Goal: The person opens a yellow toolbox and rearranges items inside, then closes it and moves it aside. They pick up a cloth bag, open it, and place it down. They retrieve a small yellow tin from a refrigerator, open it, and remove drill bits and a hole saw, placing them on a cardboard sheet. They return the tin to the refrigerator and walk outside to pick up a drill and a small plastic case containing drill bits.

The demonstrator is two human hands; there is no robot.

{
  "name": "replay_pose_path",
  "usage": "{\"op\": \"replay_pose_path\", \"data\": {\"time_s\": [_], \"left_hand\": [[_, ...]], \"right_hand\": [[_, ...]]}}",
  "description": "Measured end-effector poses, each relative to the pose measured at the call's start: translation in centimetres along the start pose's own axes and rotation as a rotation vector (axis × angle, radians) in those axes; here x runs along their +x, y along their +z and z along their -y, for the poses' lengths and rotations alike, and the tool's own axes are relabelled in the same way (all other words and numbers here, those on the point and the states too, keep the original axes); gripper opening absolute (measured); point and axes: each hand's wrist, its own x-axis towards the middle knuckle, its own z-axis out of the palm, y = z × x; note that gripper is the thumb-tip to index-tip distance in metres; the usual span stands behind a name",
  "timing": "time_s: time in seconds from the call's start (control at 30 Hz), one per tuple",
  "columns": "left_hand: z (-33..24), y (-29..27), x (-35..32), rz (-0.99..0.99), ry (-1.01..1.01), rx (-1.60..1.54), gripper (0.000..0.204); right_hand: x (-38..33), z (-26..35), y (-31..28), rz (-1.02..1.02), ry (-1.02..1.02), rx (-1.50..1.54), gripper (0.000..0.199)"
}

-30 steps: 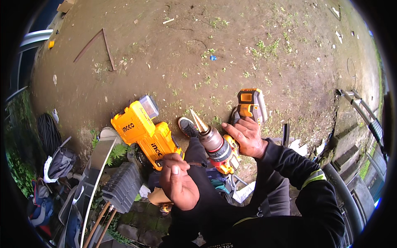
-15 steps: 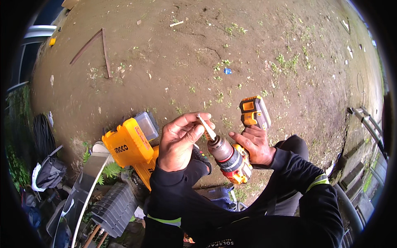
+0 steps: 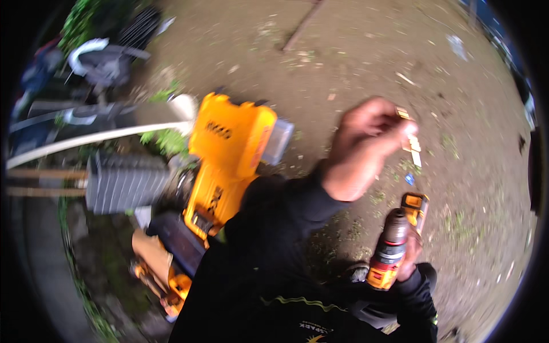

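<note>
Raised over the dirt, my left hand (image 3: pixel 366 146) is closed in a pinch on a slim gold-coloured drill bit (image 3: pixel 414 151). Its ends stick out past the thumb, and motion blur softens its detail. Lower and to the right, my right hand (image 3: pixel 409 260) is wrapped round the handle of a yellow and black cordless drill (image 3: pixel 390 251). The drill's grey chuck points away from me, apart from the bit, and nothing can be seen standing in it. A battery pack shows at the far end of the handle.
To the left lies an open yellow tool case (image 3: pixel 229 137) beside a clear plastic box (image 3: pixel 278 142). Past it are a ribbed grey block (image 3: pixel 128 183), a curved white-edged panel (image 3: pixel 97 134), a dark bag (image 3: pixel 108 63) and a coiled black cable (image 3: pixel 140 28). Cardboard (image 3: pixel 153 254) sits lower left.
My left hand has moved away from the drill's chuck with the bit in its fingers. The drill has swung down and right. The whole view has turned toward the left side.
</note>
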Motion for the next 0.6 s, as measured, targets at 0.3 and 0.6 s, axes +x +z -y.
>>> {"op": "replay_pose_path", "data": {"time_s": [0.3,0.6], "left_hand": [[-2.5,4.8,-5.0,-0.207,0.359,0.466,0.024],[-3.2,4.1,-5.3,-0.43,0.591,0.521,0.027]], "right_hand": [[-1.5,-3.8,1.5,0.099,-0.007,-0.079,0.043],[-5.0,-12.9,4.7,-0.102,0.615,0.433,0.04]]}}
